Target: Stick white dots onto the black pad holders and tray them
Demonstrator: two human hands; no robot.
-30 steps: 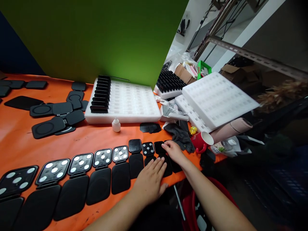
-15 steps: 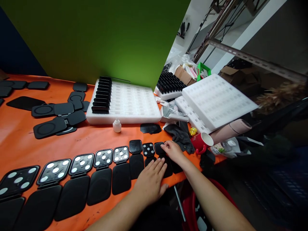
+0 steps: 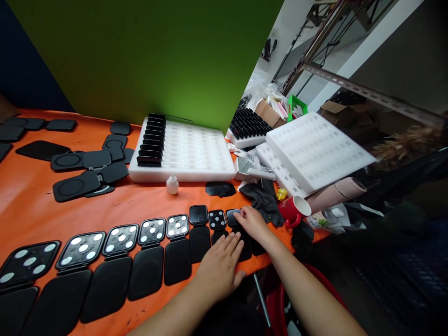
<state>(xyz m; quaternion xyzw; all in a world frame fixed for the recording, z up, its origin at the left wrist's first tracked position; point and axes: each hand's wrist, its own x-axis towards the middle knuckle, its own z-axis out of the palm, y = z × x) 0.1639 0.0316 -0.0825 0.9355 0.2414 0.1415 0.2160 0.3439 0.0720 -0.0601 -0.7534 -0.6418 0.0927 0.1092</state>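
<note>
A row of black hinged folding panels (image 3: 145, 273) runs along the table's near edge, each a square upper leaf joined to a larger lower one. Several upper leaves carry white round dots, like the small dotted leaf (image 3: 217, 220). My left hand (image 3: 222, 263) lies flat on the lower leaves near the right end, fingers stretched. Just beyond it, my right hand (image 3: 252, 223) has its fingers curled together at the right edge of a plain upper leaf (image 3: 231, 217). Whatever its fingertips pinch is too small or hidden to make out.
Behind the row stand a small white bottle (image 3: 172, 185) and a white foam tray (image 3: 199, 156) with black pieces slotted at its left. More black panels (image 3: 77, 185) lie at left. A red mug (image 3: 293, 210), a dark cloth (image 3: 261, 200) and another foam tray (image 3: 315, 149) are at right.
The view has shifted slightly, so the table's contents appear a little lower and further right. Both hands keep almost the same place and pose on the panels.
</note>
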